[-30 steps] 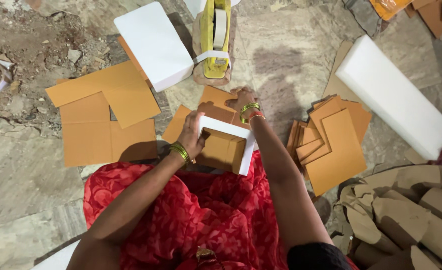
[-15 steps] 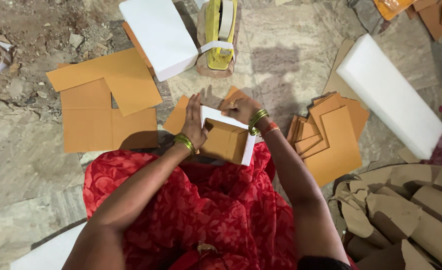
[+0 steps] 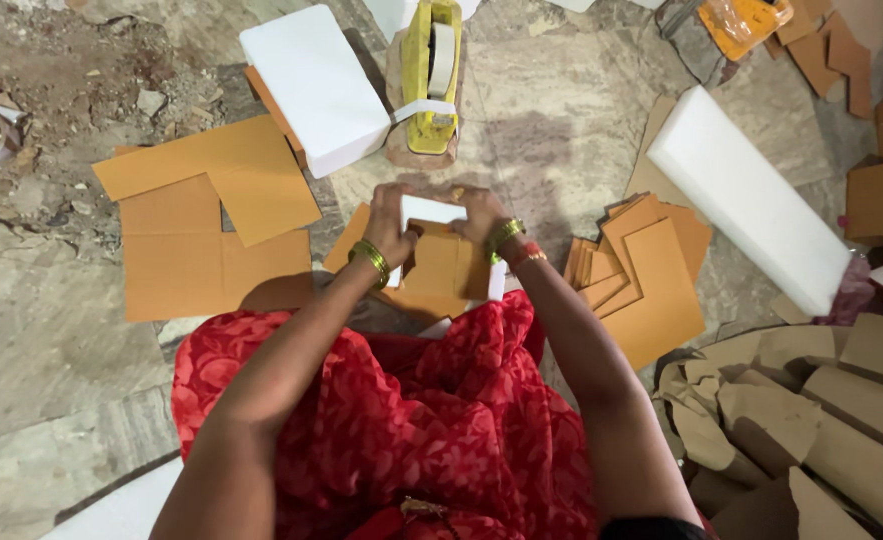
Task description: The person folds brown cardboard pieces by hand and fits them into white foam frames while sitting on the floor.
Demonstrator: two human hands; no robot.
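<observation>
Hands: left (image 3: 389, 222) and right (image 3: 481, 215) both grip white foam block (image 3: 431, 212) | cardboard piece (image 3: 439, 268) hides its lower part

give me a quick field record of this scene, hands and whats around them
left hand: grips left edge of white foam piece
right hand: grips its right edge
cardboard sheet: brown, against the foam
tape dispenser: yellow, just beyond the hands
foam block: white, on floor, far left
cardboard stack: right of hands
floor: stone
</observation>
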